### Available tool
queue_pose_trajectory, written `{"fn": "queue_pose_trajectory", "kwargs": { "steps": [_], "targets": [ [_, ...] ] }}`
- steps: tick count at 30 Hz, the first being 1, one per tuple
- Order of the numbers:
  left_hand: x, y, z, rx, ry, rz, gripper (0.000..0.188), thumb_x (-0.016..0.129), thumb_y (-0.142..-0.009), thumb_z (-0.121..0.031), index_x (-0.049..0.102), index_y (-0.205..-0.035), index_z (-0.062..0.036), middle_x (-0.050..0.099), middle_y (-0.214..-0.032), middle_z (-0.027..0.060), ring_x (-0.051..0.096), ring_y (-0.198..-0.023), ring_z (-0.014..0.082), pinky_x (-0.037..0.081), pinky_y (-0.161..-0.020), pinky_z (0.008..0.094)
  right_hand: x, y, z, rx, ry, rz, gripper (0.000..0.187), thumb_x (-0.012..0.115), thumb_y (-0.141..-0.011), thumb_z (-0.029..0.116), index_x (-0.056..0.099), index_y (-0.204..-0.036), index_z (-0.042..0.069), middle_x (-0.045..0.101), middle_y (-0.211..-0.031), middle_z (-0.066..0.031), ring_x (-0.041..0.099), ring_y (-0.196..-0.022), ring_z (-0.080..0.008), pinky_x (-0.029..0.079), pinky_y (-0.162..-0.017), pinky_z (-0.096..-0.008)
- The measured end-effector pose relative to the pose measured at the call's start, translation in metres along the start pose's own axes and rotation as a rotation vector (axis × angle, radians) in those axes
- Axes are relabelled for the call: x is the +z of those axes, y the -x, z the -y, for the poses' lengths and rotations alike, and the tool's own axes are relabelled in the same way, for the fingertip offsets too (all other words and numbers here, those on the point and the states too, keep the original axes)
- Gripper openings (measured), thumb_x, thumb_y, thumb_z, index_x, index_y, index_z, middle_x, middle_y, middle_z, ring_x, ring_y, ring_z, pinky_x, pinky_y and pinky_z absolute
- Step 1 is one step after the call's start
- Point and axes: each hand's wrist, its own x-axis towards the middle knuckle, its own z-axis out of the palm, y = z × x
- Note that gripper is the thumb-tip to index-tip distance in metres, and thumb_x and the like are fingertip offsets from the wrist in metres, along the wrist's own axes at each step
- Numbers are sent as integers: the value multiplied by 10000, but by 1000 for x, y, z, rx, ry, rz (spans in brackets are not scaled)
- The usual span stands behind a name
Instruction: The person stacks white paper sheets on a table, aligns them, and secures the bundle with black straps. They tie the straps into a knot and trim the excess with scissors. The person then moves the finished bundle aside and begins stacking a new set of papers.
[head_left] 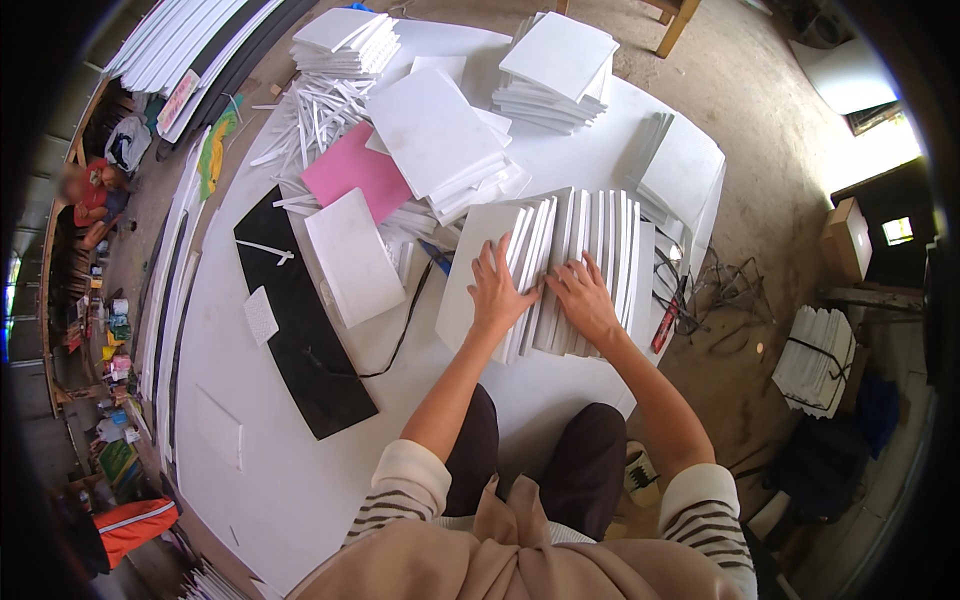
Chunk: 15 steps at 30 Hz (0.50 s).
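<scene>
White smooth tabletop (215,480), bearing a row of thin white rectangular boards (568,225) on edge beneath two bare hands.
Left hand (497,293) spreads its fingers over the row's left part; right hand (583,297) rests with fingers slightly bent on its middle, thumbs close together; whether either pinches a board I cannot tell. Left of the row lie a flat pink rectangular sheet (350,178) and a long black flat panel (305,335). Uneven pressure or an early release could make the row fan out or topple, since gaps part its right-hand boards.
</scene>
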Motion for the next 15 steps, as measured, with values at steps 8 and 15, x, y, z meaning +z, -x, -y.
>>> {"fn": "queue_pose_trajectory", "kwargs": {
  "steps": [8, 15],
  "targets": [
    [-12, -1, 12, 29, 113, -19, 920, 724, -578, -215, 156, -1301, -195, 211, -1307, 136, 233, -1200, 329, 355, -808, 551, -7, -13, -15, -298, 143, 138, 292, 481, -725, 79, 531, -1013, 88, 499, -953, -30, 429, -1023, -188, 198, -1024, -439],
    [-20, -1, 13, -13, 147, -12, 909, 726, -591, -214, 157, -1298, -160, 234, -1303, 122, 242, -1203, 310, 343, -835, 536, -4, -17, -13, -282, 96, 129, 427, 473, -745, 78, 409, -1158, 163, 477, -881, -14, 439, -980, -155, 202, -1025, -427]
  ]
}}
